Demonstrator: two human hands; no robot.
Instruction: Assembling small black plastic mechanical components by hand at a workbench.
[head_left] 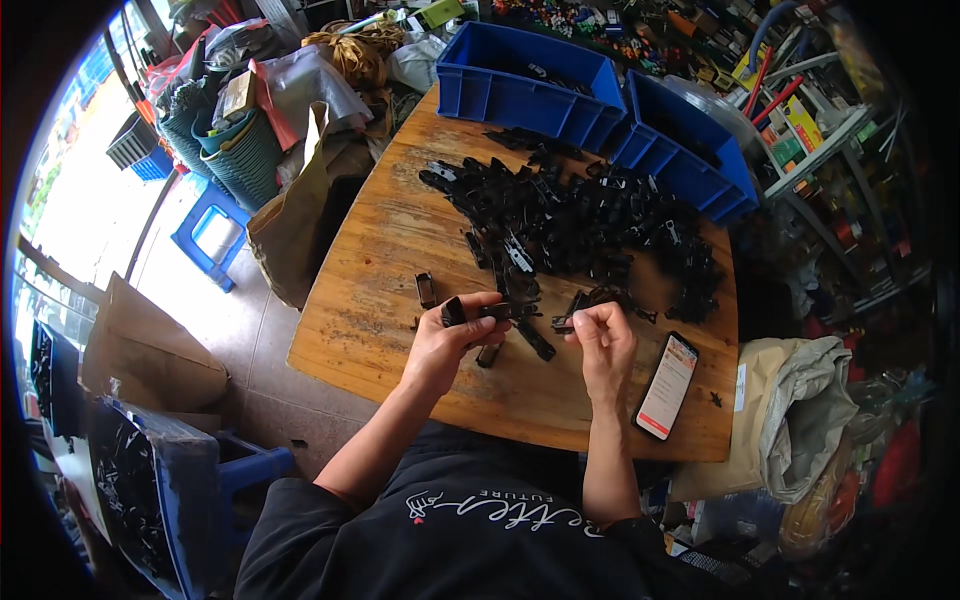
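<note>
Inside left hand (440,348), holding black parts (453,311). At fingertips of right hand (606,345), narrowly pinching small dark piece (560,324). Beyond both grips, heap of loose black pieces (560,215). Apparently handling parts by hand; calling next for steady, fine pinch.

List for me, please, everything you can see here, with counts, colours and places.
Table: one, brown wood, centre
Small parts: too many to count, mostly black, heaped on the table
Bins: two, blue, far edge of the table
Phone: one, screen lit, table's right side
Stacked baskets: several, grey-green, upper left
Stool: at least one, blue, left
Sacks: at least two, brown, left
Bag: one, greyish, right
Shelving: pale, right
Shirt: one, black, bottom
Left hand: one, bare, holding a black part
Right hand: one, bare, pinching a small dark part
</note>
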